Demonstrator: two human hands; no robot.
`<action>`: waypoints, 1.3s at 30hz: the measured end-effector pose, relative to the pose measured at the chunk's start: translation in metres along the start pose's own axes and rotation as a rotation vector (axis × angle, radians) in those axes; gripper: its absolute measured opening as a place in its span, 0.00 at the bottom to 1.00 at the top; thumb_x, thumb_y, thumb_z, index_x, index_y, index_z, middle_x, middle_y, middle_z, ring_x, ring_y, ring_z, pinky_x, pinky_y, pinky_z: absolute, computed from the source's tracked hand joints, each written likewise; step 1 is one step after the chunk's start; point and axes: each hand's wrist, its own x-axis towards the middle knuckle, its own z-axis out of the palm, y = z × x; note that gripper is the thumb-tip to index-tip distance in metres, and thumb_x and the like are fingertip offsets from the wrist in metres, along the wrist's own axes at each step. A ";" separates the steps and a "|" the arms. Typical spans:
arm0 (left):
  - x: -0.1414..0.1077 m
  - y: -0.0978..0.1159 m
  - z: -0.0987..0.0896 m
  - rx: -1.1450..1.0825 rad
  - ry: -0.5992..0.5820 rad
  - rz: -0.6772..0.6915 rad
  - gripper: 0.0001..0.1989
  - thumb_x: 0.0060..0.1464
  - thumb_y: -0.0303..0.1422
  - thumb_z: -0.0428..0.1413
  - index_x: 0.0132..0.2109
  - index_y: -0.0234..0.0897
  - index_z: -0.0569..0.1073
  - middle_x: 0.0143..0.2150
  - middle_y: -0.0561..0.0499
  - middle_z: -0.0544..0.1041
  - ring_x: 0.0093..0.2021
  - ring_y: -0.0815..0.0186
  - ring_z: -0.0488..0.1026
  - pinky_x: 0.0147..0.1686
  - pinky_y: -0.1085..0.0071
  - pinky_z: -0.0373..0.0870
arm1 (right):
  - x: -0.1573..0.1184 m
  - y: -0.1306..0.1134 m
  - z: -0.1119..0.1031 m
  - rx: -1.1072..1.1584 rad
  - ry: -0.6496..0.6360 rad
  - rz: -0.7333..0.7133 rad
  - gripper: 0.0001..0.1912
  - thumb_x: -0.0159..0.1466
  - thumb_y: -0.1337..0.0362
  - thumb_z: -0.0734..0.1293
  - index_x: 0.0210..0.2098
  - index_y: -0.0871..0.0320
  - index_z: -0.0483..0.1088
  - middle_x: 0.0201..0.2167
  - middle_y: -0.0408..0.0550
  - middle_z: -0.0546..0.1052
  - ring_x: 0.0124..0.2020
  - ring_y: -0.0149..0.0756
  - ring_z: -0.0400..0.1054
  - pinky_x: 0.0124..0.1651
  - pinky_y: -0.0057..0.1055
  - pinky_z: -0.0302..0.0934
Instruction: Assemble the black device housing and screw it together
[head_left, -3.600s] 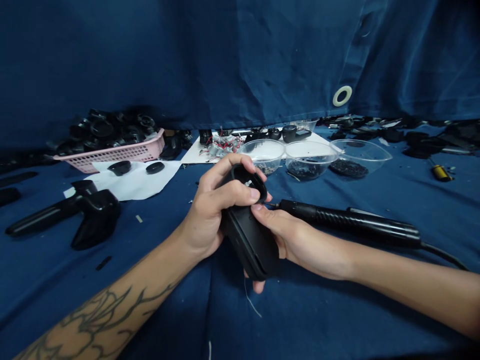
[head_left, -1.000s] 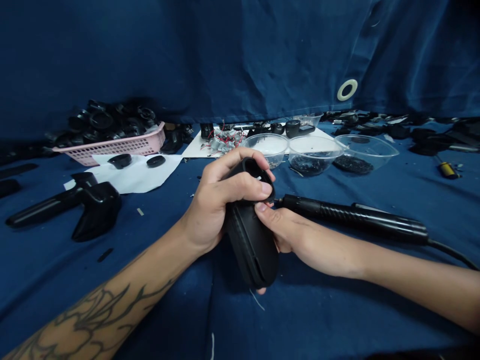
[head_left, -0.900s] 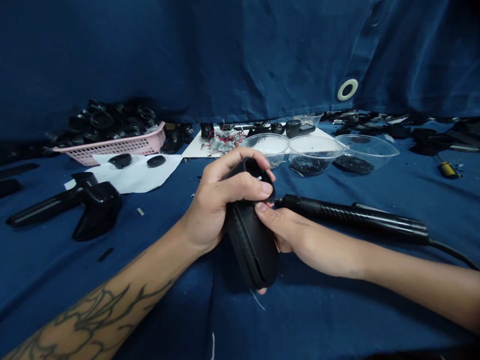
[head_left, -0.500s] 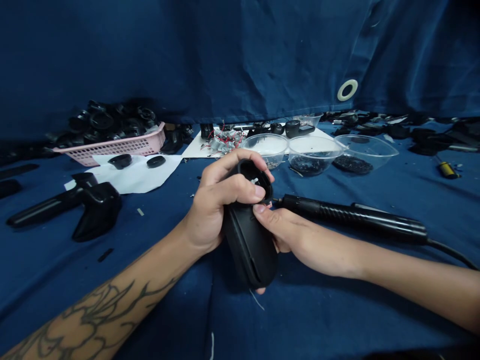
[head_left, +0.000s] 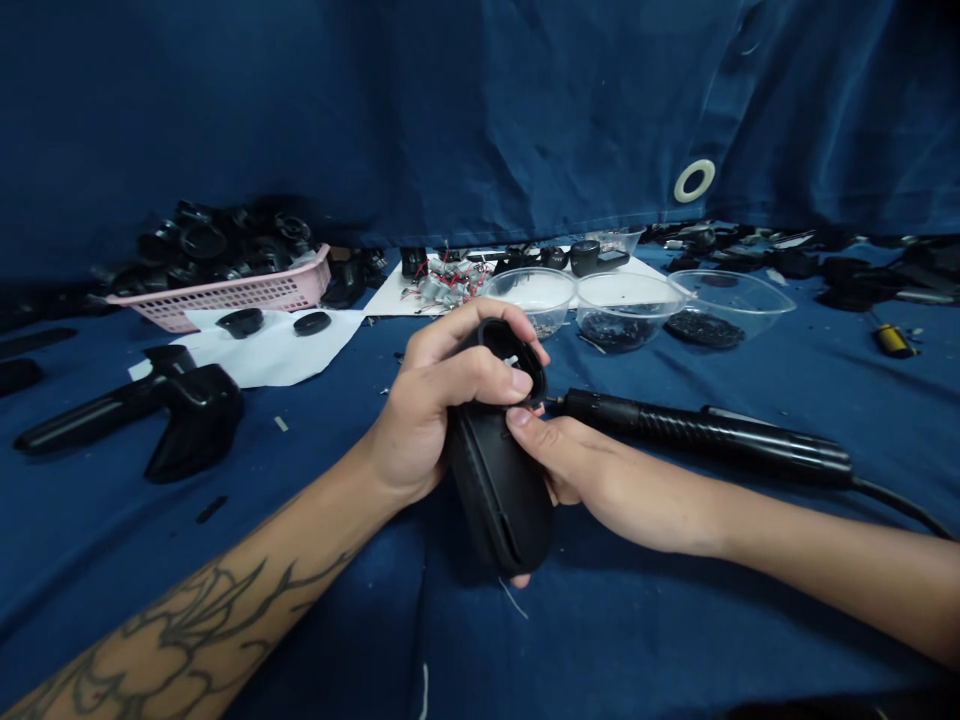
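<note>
Between my hands is a black plastic housing (head_left: 504,490), tilted, with a round hollow end facing up and a small pale part inside it. My left hand (head_left: 442,400) wraps around the upper end, its thumb pressed at the rim of the opening and its fingers curled behind. Lower down on the right side, my right hand (head_left: 570,455) grips the same housing, thumb just below the opening; most of its fingers are hidden underneath. Just beyond my right hand lies a black electric screwdriver (head_left: 705,435), its tip toward the housing and its cord running right.
A pink basket (head_left: 225,305) heaped with black parts stands back left. Another black housing (head_left: 191,410) lies left. Clear plastic bowls (head_left: 630,310) with small dark pieces, grey motors with red wires (head_left: 450,280) and a yellow-handled tool (head_left: 895,341) are farther back. A blue curtain (head_left: 420,120) hangs behind.
</note>
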 end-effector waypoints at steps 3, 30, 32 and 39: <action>-0.001 0.001 0.000 -0.003 0.000 -0.008 0.15 0.39 0.31 0.63 0.39 0.35 0.76 0.37 0.47 0.78 0.32 0.62 0.74 0.32 0.65 0.72 | 0.000 0.001 0.000 0.006 -0.005 -0.004 0.48 0.77 0.37 0.45 0.34 0.68 0.82 0.31 0.57 0.80 0.36 0.34 0.78 0.48 0.29 0.71; -0.003 0.003 0.001 -0.005 -0.011 -0.032 0.15 0.41 0.31 0.64 0.39 0.36 0.75 0.37 0.48 0.77 0.29 0.61 0.76 0.29 0.64 0.74 | -0.002 0.000 0.001 -0.019 0.001 -0.005 0.47 0.76 0.35 0.47 0.33 0.67 0.81 0.31 0.55 0.80 0.37 0.35 0.77 0.49 0.28 0.70; -0.003 0.003 0.000 -0.007 -0.014 -0.028 0.15 0.41 0.31 0.64 0.39 0.36 0.75 0.37 0.48 0.77 0.29 0.61 0.76 0.30 0.64 0.74 | -0.002 -0.001 0.001 -0.024 0.001 -0.001 0.47 0.77 0.36 0.46 0.33 0.67 0.81 0.31 0.55 0.80 0.37 0.34 0.77 0.49 0.28 0.70; -0.003 0.004 0.000 -0.011 -0.013 -0.028 0.15 0.41 0.31 0.64 0.39 0.35 0.75 0.37 0.48 0.77 0.29 0.61 0.76 0.30 0.64 0.74 | -0.004 0.000 0.001 -0.025 -0.004 -0.009 0.47 0.77 0.37 0.46 0.32 0.67 0.81 0.31 0.54 0.80 0.38 0.34 0.77 0.49 0.27 0.71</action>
